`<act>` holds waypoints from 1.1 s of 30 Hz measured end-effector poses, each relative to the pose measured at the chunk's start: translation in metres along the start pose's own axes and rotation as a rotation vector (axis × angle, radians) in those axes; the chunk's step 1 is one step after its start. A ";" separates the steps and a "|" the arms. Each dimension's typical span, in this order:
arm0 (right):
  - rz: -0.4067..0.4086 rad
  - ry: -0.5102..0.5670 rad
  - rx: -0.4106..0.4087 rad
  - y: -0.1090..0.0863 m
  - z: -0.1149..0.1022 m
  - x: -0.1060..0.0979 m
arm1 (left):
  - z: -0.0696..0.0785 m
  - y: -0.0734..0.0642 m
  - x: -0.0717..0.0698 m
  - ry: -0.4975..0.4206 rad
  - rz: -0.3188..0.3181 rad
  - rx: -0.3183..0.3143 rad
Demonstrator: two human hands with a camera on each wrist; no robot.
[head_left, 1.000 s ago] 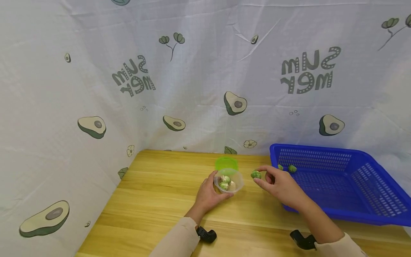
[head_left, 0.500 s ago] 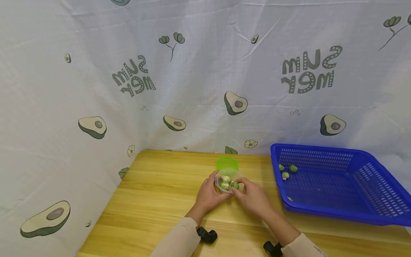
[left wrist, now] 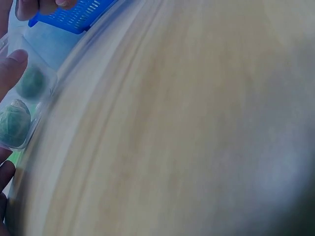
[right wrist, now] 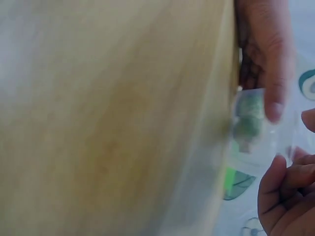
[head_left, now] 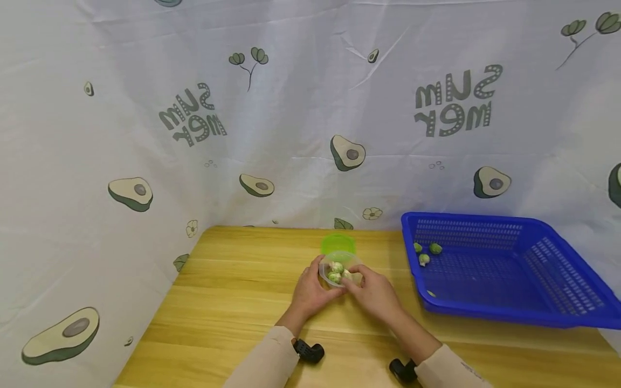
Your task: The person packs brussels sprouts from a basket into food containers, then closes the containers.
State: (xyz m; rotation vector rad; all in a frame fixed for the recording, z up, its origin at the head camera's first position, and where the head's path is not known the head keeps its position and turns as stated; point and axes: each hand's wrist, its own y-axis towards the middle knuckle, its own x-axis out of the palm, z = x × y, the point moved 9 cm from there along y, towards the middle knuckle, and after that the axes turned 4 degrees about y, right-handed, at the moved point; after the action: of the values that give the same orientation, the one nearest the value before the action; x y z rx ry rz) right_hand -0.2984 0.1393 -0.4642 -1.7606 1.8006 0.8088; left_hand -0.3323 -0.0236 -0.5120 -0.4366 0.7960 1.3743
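A small clear plastic container [left wrist: 45,81] stands tilted in my left hand [head_left: 310,291], whose thumb and fingers wrap its side. Inside it lie three Brussels sprouts, one at the back [head_left: 337,267], one at the front left [head_left: 334,277] and a pale one at the right [head_left: 346,274]. My right hand [head_left: 378,296] is over the container's right rim, its thumb and loosely bent fingers beside the pale sprout. In the right wrist view the gap between the right thumb [right wrist: 309,119] and forefinger holds nothing.
A green round lid [head_left: 338,242] lies on the wooden table [head_left: 233,291] behind the container. To the right, a blue plastic basket [head_left: 504,315] holds several more sprouts [head_left: 435,248] at its left end. A printed curtain [head_left: 291,124] hangs behind and at the left.
My right hand has moved left from the basket side with a Brussels sprout, brought it into the container and let go of it. My left hand keeps its grip on the container.
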 end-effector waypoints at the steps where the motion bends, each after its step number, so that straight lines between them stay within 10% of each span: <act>1: -0.004 -0.001 -0.007 0.000 -0.002 -0.001 | 0.000 0.000 -0.001 -0.003 0.000 0.001; 18: 0.028 -0.035 -0.100 0.003 -0.018 -0.115 | -0.004 0.002 0.002 -0.038 -0.018 -0.022; 33: -0.390 -0.068 0.173 0.006 0.074 -0.129 | -0.002 0.001 0.001 -0.034 -0.015 -0.015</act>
State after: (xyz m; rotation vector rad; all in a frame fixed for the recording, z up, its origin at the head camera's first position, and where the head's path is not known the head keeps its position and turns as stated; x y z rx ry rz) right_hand -0.3024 0.2823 -0.4245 -1.8606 1.3735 0.5306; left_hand -0.3338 -0.0245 -0.5142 -0.4292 0.7540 1.3713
